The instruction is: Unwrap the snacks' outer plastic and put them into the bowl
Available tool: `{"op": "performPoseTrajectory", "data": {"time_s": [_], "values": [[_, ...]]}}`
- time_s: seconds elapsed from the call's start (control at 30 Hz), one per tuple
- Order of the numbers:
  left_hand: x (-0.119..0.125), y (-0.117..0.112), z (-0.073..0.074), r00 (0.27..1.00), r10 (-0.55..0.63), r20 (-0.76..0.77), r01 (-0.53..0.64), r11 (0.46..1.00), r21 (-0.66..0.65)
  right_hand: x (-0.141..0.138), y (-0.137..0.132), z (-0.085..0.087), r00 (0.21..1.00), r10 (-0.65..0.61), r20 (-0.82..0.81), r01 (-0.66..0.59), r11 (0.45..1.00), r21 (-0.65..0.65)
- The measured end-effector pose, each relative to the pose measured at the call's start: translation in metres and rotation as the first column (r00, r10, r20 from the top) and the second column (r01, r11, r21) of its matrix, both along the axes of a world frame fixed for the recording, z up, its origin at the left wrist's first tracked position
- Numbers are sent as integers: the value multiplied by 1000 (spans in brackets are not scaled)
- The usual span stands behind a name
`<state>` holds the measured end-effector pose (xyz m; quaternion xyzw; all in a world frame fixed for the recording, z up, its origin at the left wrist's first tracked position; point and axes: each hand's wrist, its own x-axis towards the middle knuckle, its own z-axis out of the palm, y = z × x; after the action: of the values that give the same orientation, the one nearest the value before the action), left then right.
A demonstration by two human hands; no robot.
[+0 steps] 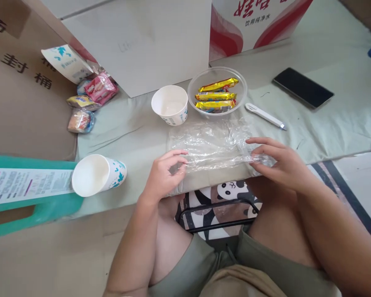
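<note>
A thin clear plastic bag [208,144] lies spread and wrinkled near the front edge of the cloth. At its left end is my left hand [167,173], fingers curved and thumb apart from them. My right hand [275,161] reaches the bag's right end with its fingers spread, fingertips on or just over the crumpled plastic. Neither hand is closed round anything. Just behind the bag stand a white paper cup [170,103] and a clear round plastic bowl [243,97]. Inside the bowl are several snack bars [215,96] in yellow wrappers.
A paper cup [94,175] lies on its side at left. Small snack packs [102,88] and another cup [68,62] sit by a brown carton [27,95]. Right of the bowl are a white pen-like tool [264,115] and a black phone [303,86]. Boxes [154,45] stand behind.
</note>
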<state>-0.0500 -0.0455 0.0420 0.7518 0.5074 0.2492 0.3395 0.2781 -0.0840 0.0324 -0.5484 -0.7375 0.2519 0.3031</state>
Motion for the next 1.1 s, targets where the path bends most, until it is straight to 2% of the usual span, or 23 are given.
{"op": "performPoseTrajectory", "data": {"time_s": [0.1, 0.23, 0.33, 0.43, 0.53, 0.6, 0.67, 0.77, 0.83, 0.97, 1.1], "values": [[-9, 6, 1, 994, 76, 81, -72, 996, -58, 4, 5, 6, 988, -35, -152, 31, 999, -34], [-7, 12, -8, 944, 233, 232, -186, 960, -207, 3, 18, 9, 934, -178, -309, 129, 976, -173], [1, 19, -13, 874, 320, 365, -221, 932, -287, 0, 24, -4, 877, -214, -431, 146, 972, -185], [5, 24, -12, 824, 374, 427, -234, 909, -345, -7, 24, -24, 844, -247, -477, 195, 968, -156], [2, 26, -10, 831, 361, 423, -194, 901, -388, -15, 25, -36, 730, -373, -572, 301, 928, -222], [0, 27, -11, 854, 310, 418, -132, 906, -403, -17, 28, -36, 616, -442, -652, 356, 895, -270], [1, 30, -16, 838, 285, 465, -107, 922, -372, -17, 32, -33, 549, -486, -680, 387, 869, -308], [7, 39, -25, 734, 297, 610, -188, 953, -238, -14, 36, -29, 552, -533, -641, 422, 842, -337], [14, 45, -29, 691, 321, 648, -252, 947, -200, -12, 37, -29, 562, -561, -608, 446, 824, -348], [23, 50, -33, 736, 400, 547, -291, 915, -278, -8, 35, -30, 592, -584, -556, 458, 811, -364], [24, 45, -33, 813, 409, 413, -316, 908, -277, -4, 32, -28, 650, -586, -484, 467, 810, -355]]}}
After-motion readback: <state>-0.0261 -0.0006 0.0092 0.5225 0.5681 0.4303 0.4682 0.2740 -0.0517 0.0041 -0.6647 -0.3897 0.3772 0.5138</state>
